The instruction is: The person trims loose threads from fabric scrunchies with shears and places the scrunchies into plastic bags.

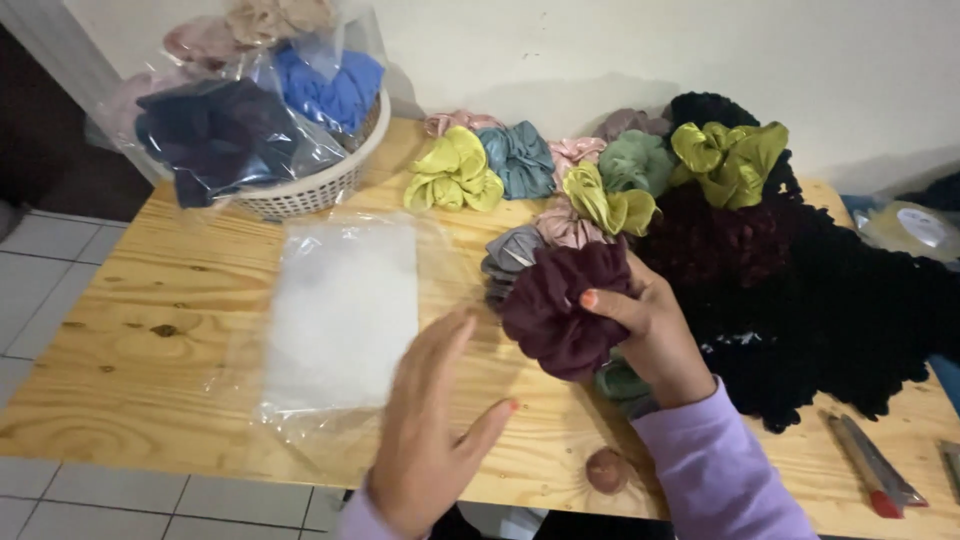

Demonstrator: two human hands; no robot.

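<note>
— Maroon fabric, gathered into a soft ring: that dark scrunchie sits in the right hand, whose fingers curl closed around its edge, above the pale wooden worktop.

— And the left hand?

— Spread flat and open, holding nothing, hovering just beside the clear plastic bags that lie flat in a rectangle on the worktop.

— Other packages?

— A white woven plastic basket at the far left corner holds scrunchies sealed in clear crinkled bags: one navy, one bright blue, pinkish ones on top.

— What lies about the maroon one?

— Loose scrunchies behind it: chartreuse satin, teal, grey, pale pink. To the right, a large heap of black knitted scrunchies. A red-tipped utility knife lies near the front right edge.
</note>
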